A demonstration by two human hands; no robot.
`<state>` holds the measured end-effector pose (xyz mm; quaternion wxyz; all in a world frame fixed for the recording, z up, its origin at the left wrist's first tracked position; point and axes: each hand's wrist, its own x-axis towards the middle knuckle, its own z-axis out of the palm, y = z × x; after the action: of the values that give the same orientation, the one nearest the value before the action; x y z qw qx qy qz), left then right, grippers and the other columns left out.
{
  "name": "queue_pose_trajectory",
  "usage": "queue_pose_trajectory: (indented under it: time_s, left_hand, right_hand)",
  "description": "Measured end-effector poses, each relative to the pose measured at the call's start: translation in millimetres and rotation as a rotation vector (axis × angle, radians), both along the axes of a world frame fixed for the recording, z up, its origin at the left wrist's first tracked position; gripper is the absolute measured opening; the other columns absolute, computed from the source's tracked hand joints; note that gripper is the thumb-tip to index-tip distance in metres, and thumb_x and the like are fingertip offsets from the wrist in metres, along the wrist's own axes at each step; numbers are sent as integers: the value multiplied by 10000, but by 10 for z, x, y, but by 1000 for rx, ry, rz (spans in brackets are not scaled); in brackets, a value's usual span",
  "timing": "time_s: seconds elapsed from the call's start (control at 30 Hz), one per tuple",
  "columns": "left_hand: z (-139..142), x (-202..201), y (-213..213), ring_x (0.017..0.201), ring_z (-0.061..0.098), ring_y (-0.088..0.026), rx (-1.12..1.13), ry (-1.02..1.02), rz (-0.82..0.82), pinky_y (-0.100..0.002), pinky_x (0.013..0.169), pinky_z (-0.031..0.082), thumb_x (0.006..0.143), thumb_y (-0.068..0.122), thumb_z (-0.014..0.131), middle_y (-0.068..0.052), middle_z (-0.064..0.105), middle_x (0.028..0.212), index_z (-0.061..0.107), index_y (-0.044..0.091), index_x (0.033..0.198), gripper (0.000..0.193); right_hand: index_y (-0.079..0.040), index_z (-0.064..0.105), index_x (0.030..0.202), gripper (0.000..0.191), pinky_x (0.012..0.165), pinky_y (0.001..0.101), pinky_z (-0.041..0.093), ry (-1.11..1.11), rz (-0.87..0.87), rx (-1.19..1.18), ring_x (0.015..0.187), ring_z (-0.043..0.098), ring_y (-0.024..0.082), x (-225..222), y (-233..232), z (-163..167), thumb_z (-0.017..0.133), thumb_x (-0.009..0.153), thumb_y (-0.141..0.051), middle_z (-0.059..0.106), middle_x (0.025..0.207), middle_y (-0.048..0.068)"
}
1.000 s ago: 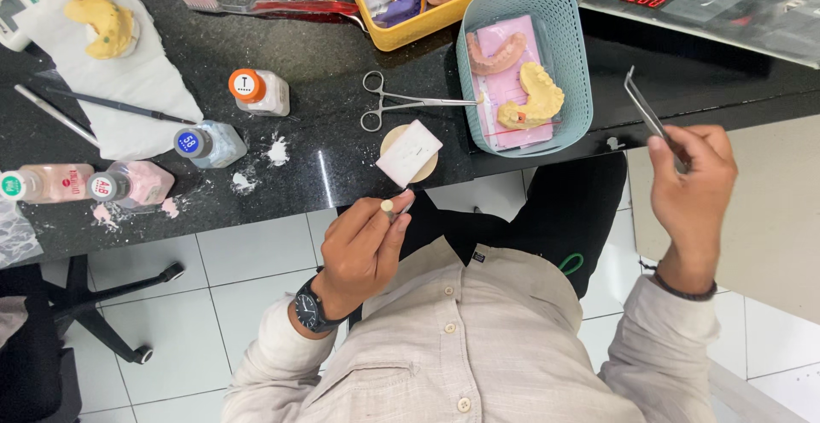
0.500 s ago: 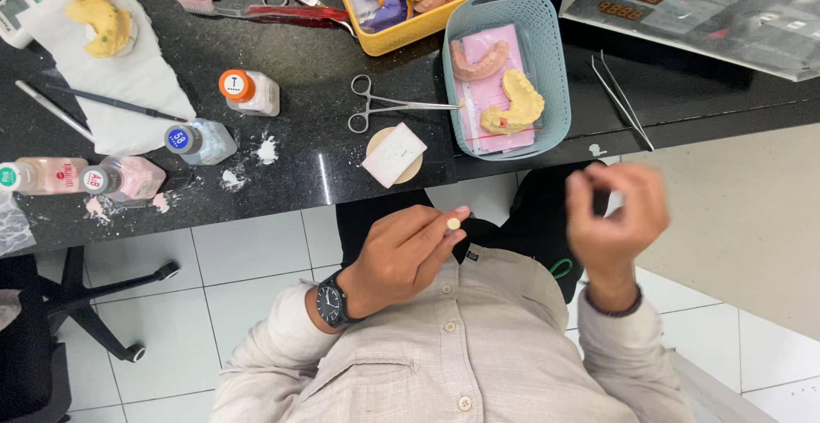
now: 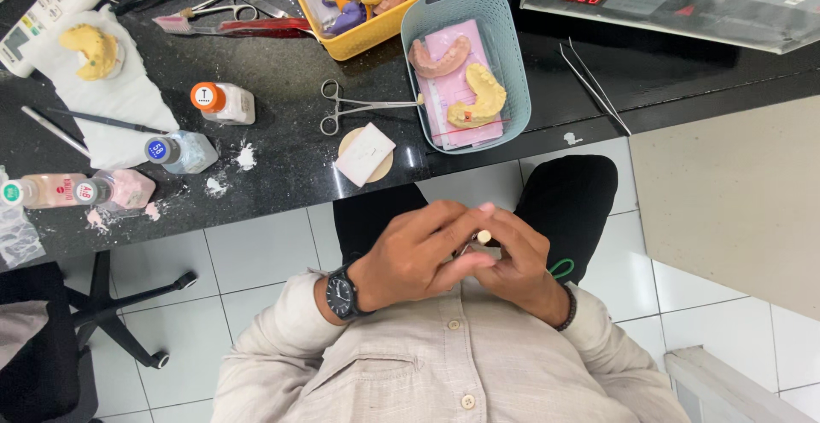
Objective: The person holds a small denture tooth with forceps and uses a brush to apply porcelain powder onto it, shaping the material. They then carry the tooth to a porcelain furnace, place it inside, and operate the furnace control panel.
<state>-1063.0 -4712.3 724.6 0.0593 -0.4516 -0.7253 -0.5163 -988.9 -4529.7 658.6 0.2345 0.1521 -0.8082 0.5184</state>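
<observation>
Where hands (image 3: 465,252) meet, counter edge (image 3: 478,163) near.

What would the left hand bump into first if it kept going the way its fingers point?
The left hand points toward the right hand, and their fingers already meet around a small pale piece. So it would press into that hand at once.

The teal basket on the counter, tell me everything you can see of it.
The teal basket is a small, plastic-looking oval tub with slotted walls and a handle cutout, upright on the black counter. Inside lies a pink sheet bearing a pink dental arch and a yellow cast. Neither hand touches it.
</observation>
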Motion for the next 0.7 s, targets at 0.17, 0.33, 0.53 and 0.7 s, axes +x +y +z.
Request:
queue_pose_trajectory:
  time_s: [0.17,0.33,0.53,0.7]
  left_hand:
    - [11,-488,-317,891,676,-277,-182,144,449,-346,759,572,965,70,780,-161,633,1180,628,56,1377,440]
    - [-101,-979,-528,833,706,-285,-389,53,320,-353,709,583,959,81,754,-178,646,1266,611,5,1387,458]
    - [-164,-1093,-458,922,697,-334,-438,110,260,-394,787,571,963,83,753,-128,691,1110,685,8,1258,312]
    - [-118,-1173,-456,900,671,-313,-385,190,260,-389,780,559,951,41,754,-119,695,1038,719,-4,1181,236]
  right_hand:
    - [76,609,1154,381,702,280,627,-21,-17,-135,841,721,191,33,134,-48,763,811,140,669,1004,167]
    - [77,604,1166,379,741,284,626,-32,-31,-225,850,703,188,35,202,-101,767,830,141,659,989,136]
    - [69,594,1178,361,782,294,649,-48,-21,-240,904,714,189,83,240,-175,757,859,116,643,1064,161]
    - [69,614,1177,351,772,288,640,-78,-74,-224,904,719,186,104,261,-195,755,860,123,660,1038,143]
